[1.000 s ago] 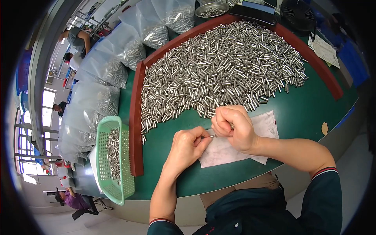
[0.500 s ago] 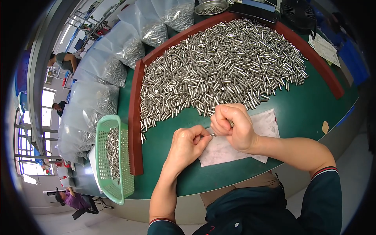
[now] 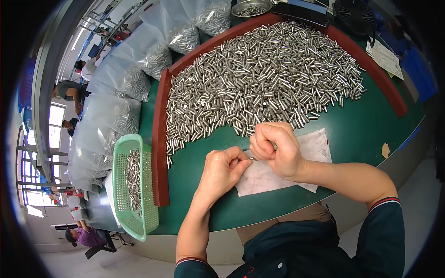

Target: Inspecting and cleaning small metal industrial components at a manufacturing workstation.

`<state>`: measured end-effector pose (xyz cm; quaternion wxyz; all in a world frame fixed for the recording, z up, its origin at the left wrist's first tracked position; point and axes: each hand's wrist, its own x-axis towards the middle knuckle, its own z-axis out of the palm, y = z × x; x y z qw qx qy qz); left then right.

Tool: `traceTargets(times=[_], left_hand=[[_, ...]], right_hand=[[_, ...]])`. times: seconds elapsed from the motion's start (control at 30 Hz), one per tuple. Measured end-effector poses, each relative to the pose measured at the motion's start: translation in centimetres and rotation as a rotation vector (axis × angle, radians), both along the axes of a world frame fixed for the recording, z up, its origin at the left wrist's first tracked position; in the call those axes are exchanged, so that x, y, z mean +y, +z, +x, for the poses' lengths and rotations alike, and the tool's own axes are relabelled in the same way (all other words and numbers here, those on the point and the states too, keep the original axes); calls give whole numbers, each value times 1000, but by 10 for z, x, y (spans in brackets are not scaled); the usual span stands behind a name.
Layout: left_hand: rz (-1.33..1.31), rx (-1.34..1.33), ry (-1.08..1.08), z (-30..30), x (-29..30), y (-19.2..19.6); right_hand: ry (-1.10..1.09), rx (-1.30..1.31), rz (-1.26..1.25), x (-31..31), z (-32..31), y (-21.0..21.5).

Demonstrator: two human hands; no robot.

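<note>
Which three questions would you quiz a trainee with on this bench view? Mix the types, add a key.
1. What is the left hand pinching between thumb and fingers?
2. True or false: the green perforated basket stands to the left of the red-brown border.
3. Fill in: beneath the right hand lies a stained, pale ____.

Key:
1. A small metal cylinder.
2. True.
3. Cloth.

Metal pin (image 3: pixel 251 159) between left fingers (image 3: pixel 237 153)
</note>
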<state>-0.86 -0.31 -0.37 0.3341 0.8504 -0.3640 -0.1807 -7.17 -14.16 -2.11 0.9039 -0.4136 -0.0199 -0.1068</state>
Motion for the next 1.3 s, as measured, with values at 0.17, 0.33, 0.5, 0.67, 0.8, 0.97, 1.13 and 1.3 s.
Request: traceTargets(times=[0.17, 0.33, 0.5, 0.67, 0.8, 0.97, 1.13, 1.3], left_hand=[[-2, 14, 28, 0, -1, -3], [-18, 14, 29, 1, -3, -3], [-41, 4, 35, 1, -1, -5], [-304, 394, 102, 17, 9, -2], [-818, 1103, 131, 39, 28, -1], [-989, 1159, 414, 51, 31, 0], [-719, 706, 505, 63, 42, -15], [-45, -355, 456, 56, 35, -7]], right_hand=[[-26, -30, -89, 5, 0, 0], [-84, -52, -278, 9, -2, 2], [-66, -31, -235, 10, 0, 2], [9, 32, -113, 2, -3, 1], [32, 29, -99, 3, -2, 1], [20, 18, -119, 2, 1, 2], [28, 9, -107, 1, 2, 2], [30, 8, -108, 1, 1, 1]])
